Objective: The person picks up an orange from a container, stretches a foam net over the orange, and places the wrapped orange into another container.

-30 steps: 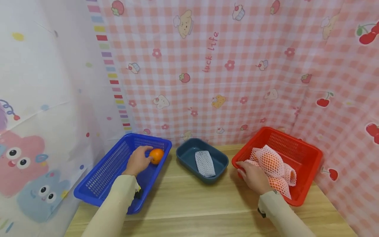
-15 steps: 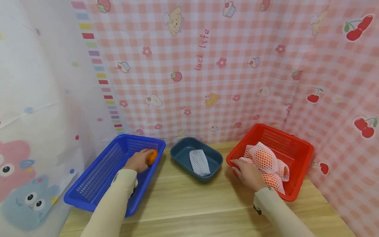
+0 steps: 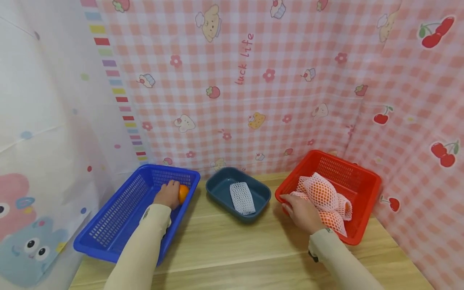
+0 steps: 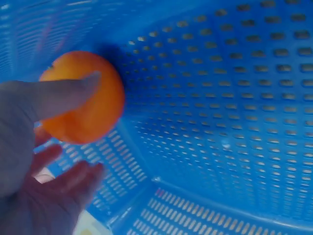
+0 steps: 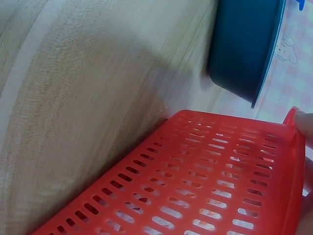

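In the blue basket (image 3: 108,217) at the left, my left hand (image 3: 168,195) holds an orange (image 3: 184,193) near the right-hand wall. The left wrist view shows the thumb lying across the orange (image 4: 98,115), with some fingers around its lower side and others spread below. My right hand (image 3: 303,212) grips the left rim of the red basket (image 3: 366,189). Next to that hand, inside the red basket, lie several oranges in white foam net sleeves (image 3: 322,193). Only fingertips at the red rim show in the right wrist view.
Between the baskets stands a dark teal tray (image 3: 221,189) holding a flat white foam net sleeve (image 3: 242,198). Everything sits on a wooden table (image 3: 224,249). A pink checked cloth (image 3: 232,100) hangs behind, and a white printed cloth (image 3: 47,133) hangs at the left.
My left hand has closed in on the orange and now covers more of it. The right hand stays at the red rim. The head view has shifted slightly to the right.
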`<state>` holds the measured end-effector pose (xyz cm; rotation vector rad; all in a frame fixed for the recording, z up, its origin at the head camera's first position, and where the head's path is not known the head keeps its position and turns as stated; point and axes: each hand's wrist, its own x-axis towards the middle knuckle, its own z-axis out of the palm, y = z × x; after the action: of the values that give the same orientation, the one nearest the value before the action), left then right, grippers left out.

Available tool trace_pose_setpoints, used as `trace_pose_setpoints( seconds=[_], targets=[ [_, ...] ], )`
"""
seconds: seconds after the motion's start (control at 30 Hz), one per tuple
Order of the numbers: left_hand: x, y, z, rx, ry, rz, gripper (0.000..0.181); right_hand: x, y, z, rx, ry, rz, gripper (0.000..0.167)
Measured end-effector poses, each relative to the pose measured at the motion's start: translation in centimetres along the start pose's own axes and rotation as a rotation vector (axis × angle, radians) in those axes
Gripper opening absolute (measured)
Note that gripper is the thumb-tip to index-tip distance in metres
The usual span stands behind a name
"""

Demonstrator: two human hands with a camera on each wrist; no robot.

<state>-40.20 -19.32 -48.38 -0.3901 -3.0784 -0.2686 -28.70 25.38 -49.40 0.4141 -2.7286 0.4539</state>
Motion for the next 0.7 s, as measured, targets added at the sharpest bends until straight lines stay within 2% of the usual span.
trace_pose_setpoints(
  seconds=[0.17, 0.23, 0.47, 0.6, 0.7],
  targets=[
    [0.2, -0.7, 1.2, -0.085, 0.017, 0.033, 0.045, 0.1, 0.0, 0.0, -0.005, -0.001, -0.003, 0.029],
    [0.2, -0.9, 1.5, -0.088, 0.022, 0.034, 0.049, 0.1, 0.0, 0.0, -0.003, 0.003, -0.005, 0.029],
    [0.0, -0.9, 1.9, -0.080, -0.006, -0.019, 0.056, 0.0, 0.1, 0.1, 0.005, 0.015, -0.011, 0.030],
    [-0.2, -1.2, 2.2, -0.115, -0.029, -0.025, 0.058, -0.1, 0.0, -0.1, 0.005, 0.019, -0.006, 0.029],
    [-0.4, -1.7, 2.3, -0.157, -0.016, -0.036, 0.063, -0.1, 0.1, -0.1, 0.012, 0.019, -0.006, 0.031]
  ],
)
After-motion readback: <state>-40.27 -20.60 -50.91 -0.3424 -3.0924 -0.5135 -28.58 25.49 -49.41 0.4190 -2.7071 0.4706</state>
